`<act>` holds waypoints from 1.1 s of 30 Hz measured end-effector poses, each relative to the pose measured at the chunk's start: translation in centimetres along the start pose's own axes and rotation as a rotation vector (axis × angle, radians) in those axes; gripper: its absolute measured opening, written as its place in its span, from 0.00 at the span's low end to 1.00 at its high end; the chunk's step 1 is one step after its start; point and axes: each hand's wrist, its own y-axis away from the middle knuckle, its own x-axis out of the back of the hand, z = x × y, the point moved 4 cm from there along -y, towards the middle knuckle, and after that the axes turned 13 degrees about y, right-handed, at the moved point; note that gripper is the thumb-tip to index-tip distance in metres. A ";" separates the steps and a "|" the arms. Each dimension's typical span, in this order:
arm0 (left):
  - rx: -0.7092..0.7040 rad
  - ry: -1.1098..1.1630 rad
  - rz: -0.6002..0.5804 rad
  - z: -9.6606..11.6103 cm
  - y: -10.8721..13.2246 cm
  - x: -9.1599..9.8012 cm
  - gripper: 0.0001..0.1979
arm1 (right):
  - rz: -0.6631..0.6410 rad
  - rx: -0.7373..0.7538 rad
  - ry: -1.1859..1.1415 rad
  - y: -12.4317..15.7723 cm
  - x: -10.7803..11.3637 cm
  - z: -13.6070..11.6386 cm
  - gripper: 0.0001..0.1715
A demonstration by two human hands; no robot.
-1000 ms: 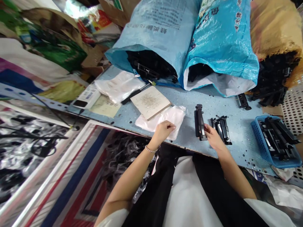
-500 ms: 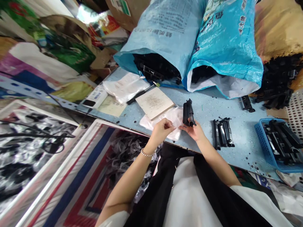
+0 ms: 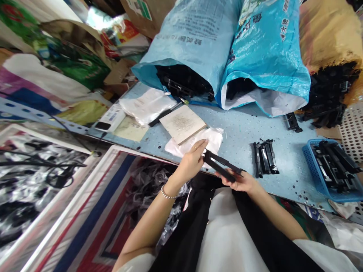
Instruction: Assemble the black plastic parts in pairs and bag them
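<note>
A long black plastic bracket [image 3: 219, 162] with two parallel bars spans the gap between my hands, tilted down to the right. My right hand [image 3: 239, 182] grips its lower right end, fingers beneath and thumb along the side. At the upper left end, my left hand [image 3: 193, 160] has its fingers closed about the tip; whether a thin bag is also pinched there I cannot tell. Just behind my left hand lies a stack of clear plastic bags [image 3: 217, 136], partly under a square whitish board [image 3: 183, 124]. Several similar black brackets [image 3: 266, 158] lie side by side to the right.
A blue basket [image 3: 309, 162] of black parts stands at the right. Two blue sacks [image 3: 195, 45] with black parts inside lie along the back, beside a tan sack [image 3: 331, 34]. Left of my lap, a striped bag [image 3: 113, 211] holds bagged pieces below the table edge.
The black bracket has come down toward me and swung from upright to slanting between both hands. My left hand has left the bag stack and now meets the bracket's end.
</note>
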 end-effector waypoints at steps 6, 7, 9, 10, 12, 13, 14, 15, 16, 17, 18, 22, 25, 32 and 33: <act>-0.155 0.130 -0.210 5.0 2.7 -3.7 0.39 | 0.368 0.299 0.189 -4.0 -1.4 -1.6 0.16; -0.139 0.138 -0.196 5.4 3.2 -3.6 0.37 | 0.398 0.351 0.286 -3.6 -2.1 -2.2 0.14; -0.074 0.132 -0.153 5.7 4.4 -2.0 0.30 | 0.360 0.408 0.541 -1.6 -3.4 -3.2 0.16; -0.032 0.115 -0.141 5.5 5.2 -0.6 0.26 | 0.315 0.401 0.665 -0.2 -3.8 -3.6 0.19; 0.065 0.034 -0.150 4.4 7.1 2.7 0.23 | 0.321 0.327 0.883 3.1 -3.0 -4.5 0.22; 0.116 -0.031 -0.167 3.5 8.1 4.3 0.23 | 0.435 0.272 1.014 4.8 -1.8 -5.1 0.22; 0.169 -0.097 -0.202 2.4 9.0 5.6 0.24 | 0.622 0.198 1.165 6.6 -0.2 -5.7 0.21; 0.235 -0.163 -0.247 1.2 9.8 6.5 0.24 | 0.835 0.089 1.326 8.3 1.6 -6.2 0.20; 0.306 -0.227 -0.287 0.0 10.3 6.9 0.24 | 1.020 -0.046 1.477 9.8 3.2 -6.5 0.19; 0.371 -0.281 -0.317 -1.2 10.4 6.8 0.24 | 1.152 -0.183 1.609 10.8 4.5 -6.6 0.18; 0.414 -0.319 -0.330 -2.0 10.1 6.2 0.23 | 1.225 -0.300 1.715 11.4 5.4 -6.4 0.17; 0.281 -0.282 -0.146 -2.4 5.3 0.6 0.10 | 1.216 -0.435 1.935 10.8 6.0 -5.1 0.17; 0.144 -0.332 0.056 -1.4 0.9 -3.5 0.09 | 1.150 -0.425 1.905 9.8 5.5 -4.3 0.19; 0.309 0.079 0.084 -4.1 -3.1 -3.5 0.08 | 1.013 -0.123 1.366 8.7 8.0 -3.5 0.16; 0.376 0.194 0.095 -4.8 -3.1 -3.0 0.09 | 0.962 0.005 1.195 8.1 8.0 -3.6 0.17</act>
